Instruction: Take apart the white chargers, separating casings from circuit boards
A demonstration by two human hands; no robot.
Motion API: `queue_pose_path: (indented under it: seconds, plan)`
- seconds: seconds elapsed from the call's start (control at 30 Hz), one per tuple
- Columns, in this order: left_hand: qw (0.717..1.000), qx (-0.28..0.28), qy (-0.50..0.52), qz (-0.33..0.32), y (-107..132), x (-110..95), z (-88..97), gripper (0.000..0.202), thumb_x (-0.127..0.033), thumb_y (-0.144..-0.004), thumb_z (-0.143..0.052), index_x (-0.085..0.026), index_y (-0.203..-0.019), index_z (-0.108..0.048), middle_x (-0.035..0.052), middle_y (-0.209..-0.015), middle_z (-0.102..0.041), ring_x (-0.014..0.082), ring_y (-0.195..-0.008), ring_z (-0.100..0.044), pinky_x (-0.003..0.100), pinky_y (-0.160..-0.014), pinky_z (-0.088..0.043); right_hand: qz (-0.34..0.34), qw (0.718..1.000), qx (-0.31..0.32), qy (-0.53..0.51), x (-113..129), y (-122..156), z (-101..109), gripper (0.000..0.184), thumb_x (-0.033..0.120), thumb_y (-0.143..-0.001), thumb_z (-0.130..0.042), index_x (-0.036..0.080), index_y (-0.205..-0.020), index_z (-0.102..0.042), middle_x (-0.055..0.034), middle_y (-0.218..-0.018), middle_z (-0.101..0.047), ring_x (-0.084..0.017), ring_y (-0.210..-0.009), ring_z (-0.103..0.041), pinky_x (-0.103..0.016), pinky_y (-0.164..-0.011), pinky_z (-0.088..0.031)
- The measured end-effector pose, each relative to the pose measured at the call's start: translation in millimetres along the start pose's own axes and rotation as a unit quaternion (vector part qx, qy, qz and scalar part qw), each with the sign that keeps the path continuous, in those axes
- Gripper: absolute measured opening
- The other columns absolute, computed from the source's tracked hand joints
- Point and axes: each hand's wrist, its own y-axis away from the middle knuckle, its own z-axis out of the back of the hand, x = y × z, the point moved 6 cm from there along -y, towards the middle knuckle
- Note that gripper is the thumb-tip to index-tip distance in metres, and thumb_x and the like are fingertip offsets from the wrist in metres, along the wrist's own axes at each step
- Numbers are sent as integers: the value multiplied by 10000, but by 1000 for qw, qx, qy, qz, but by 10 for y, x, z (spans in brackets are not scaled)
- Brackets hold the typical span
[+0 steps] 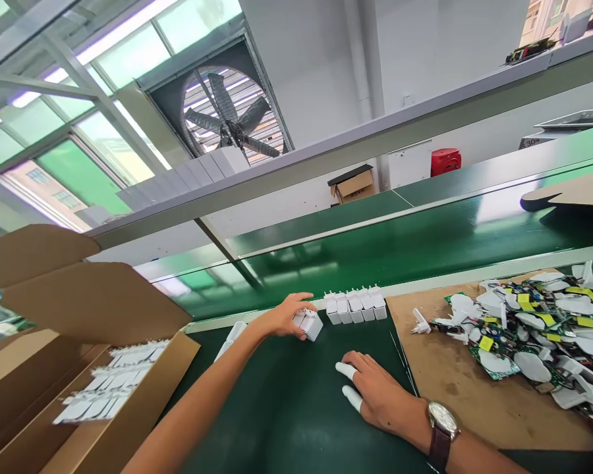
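Observation:
My left hand [287, 316] grips what looks like a pair of white plug adapters [310, 325] from above, at the far side of the dark green work surface [277, 408]. Just right of it stands a row of several white plug adapters [356, 307] with their pins upward. My right hand [375, 388] hovers over or rests on the surface, holding nothing; its fingers are apart, and two wear white finger cots. Thin wire-like strips [403, 362] lie beside it. Behind my left forearm are white pieces [231, 337], partly hidden.
An open cardboard box [143, 408] at left holds rows of white adapters [113, 382]. At right, circuit boards with white casings [528, 322] are heaped on a brown cardboard sheet [439, 401]. A green conveyor belt [375, 253] runs behind, beneath a shelf [306, 158].

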Motion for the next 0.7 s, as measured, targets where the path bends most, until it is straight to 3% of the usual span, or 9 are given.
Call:
queue_pose_path:
  seconds: [0.1,0.17,0.23,0.33,0.4,0.5,0.6,0.7]
  plan:
    - [996,-74,49,25,170,114,7,1241,-280,-487,-968,-305,-1578,-377,128,-1727,-154,415,-1580,-124,556,-1242,-233,-7,1000,7,1,-14,-9,-26,348,101,-926,-536,125,-1271,-578,-149,-1192,-630,-267,-937,-627,-455,-852,-570]
    - [987,-115,91,68,248,230,-32,1361,-240,-493,-950,-278,-1637,-214,161,-1730,-100,423,-1564,-193,551,-1228,-272,-7,1000,9,5,-23,-12,-48,345,103,-923,-541,129,-1265,-579,-149,-1187,-628,-265,-926,-623,-453,-840,-568]
    - [979,-126,119,103,286,328,-106,1334,-215,-568,-901,-242,-1653,-125,195,-1699,-207,402,-1494,-373,509,-1186,-357,0,1000,5,8,-26,-10,-62,348,101,-922,-538,130,-1268,-571,-152,-1181,-624,-264,-916,-618,-454,-830,-566]
    - [971,-128,152,132,302,403,-194,1248,-225,-655,-857,-194,-1652,-108,204,-1539,-500,357,-1320,-587,460,-1107,-451,13,1000,-10,1,-21,-1,-52,359,90,-930,-513,130,-1285,-548,-154,-1177,-619,-263,-934,-614,-453,-838,-565]
    - [966,-129,170,144,312,403,-225,1247,-255,-664,-866,-169,-1650,-106,214,-1477,-564,334,-1202,-666,437,-1051,-496,13,1000,-14,-7,-18,1,-32,359,89,-937,-499,137,-1291,-538,-151,-1176,-619,-262,-940,-617,-454,-838,-570]
    - [962,-143,176,153,328,327,-240,1380,-381,-600,-921,-129,-1646,-58,265,-1536,-481,359,-1242,-639,444,-1056,-493,7,1000,-10,-4,-12,-9,-2,340,96,-938,-499,148,-1271,-544,-147,-1167,-626,-263,-918,-628,-459,-816,-584]
    - [956,-175,166,167,317,192,-279,1489,-545,-552,-915,-110,-1641,2,283,-1571,-418,428,-1409,-475,515,-1140,-405,17,1000,-22,1,-1,-23,21,333,98,-944,-493,154,-1269,-545,-149,-1171,-632,-263,-917,-644,-459,-814,-599]
    - [945,-219,151,190,273,52,-360,1408,-505,-609,-860,-114,-1642,13,271,-1537,-451,453,-1435,-419,550,-1164,-355,40,998,-57,-10,-26,-2,-6,368,107,-970,-468,185,-1326,-521,-144,-1196,-631,-243,-930,-664,-434,-835,-610]
